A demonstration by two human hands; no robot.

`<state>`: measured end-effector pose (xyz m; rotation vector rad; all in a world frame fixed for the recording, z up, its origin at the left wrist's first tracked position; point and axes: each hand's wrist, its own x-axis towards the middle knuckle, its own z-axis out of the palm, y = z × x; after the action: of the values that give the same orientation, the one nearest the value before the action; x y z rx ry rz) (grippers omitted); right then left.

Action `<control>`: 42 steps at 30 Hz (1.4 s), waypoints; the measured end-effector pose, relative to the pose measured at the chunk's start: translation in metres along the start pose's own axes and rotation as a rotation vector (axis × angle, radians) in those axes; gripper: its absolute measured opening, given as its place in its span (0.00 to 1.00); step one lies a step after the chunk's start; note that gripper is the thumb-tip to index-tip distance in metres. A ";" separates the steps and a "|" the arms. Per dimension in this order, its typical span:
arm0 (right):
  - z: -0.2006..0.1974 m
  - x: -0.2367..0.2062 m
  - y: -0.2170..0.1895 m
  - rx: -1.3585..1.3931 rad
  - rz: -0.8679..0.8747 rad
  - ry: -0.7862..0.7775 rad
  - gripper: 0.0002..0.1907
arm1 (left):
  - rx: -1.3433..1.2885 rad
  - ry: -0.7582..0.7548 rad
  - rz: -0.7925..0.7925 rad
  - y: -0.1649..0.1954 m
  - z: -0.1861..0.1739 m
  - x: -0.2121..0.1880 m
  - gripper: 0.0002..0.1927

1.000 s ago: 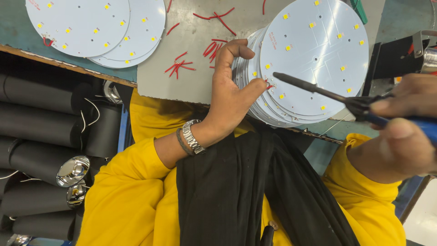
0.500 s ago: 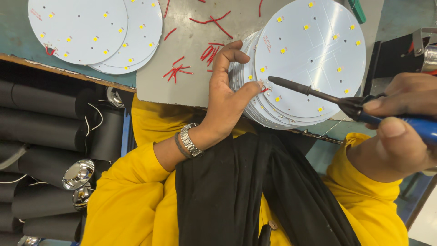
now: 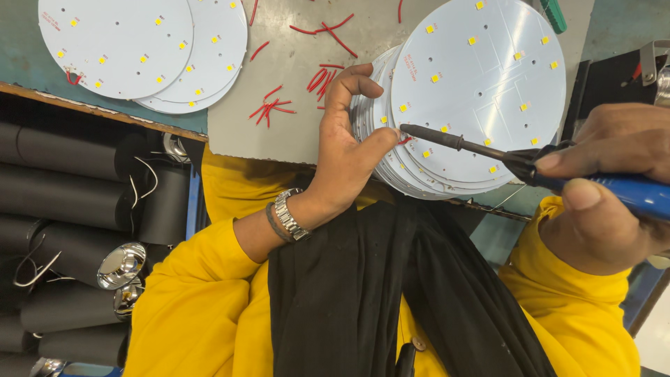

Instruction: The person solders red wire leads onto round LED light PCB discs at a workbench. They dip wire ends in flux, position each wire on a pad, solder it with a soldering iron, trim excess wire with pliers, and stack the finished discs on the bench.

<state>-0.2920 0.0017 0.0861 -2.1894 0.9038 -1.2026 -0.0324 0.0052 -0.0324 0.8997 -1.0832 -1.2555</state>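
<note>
At 9 o'clock, below the bench edge, dark cylindrical lamp housings [image 3: 63,188] are stacked, with chrome reflectors [image 3: 122,265] and loose wires among them. At 11 o'clock, two round white LED boards [image 3: 139,49] are laid overlapping on the bench [image 3: 21,42]. Cut red wire offcuts [image 3: 269,110] are scattered over the grey mat [image 3: 279,132] at 12 o'clock.

The left hand [image 3: 345,150] is seen at the centre, thumb and fingers pinched together against the left rim of the stack of round LED boards [image 3: 481,91], which lies at 1 o'clock, overhanging the near edge of the bench. The boards are judged thin, light and stiff, with smooth faces that may slide over one another; the small yellow LED chips are judged fragile. Hold is best taken at the bare rim, not on the chips.

At 3 o'clock, the right hand [image 3: 607,195] is clamped around the blue handle of a soldering iron [image 3: 488,150], whose tip rests at the top board just beside the left thumb. The tip is judged hot; the thumb stands closest to it. A black scarf hangs below, clear of the work.
</note>
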 end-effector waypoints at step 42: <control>0.008 -0.002 -0.011 -0.013 0.060 0.053 0.17 | -0.007 -0.027 -0.008 -0.001 -0.006 0.000 0.25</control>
<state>-0.2825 0.0115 0.0889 -2.1339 0.9942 -1.2343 -0.0269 0.0045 -0.0347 0.8850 -1.0970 -1.2799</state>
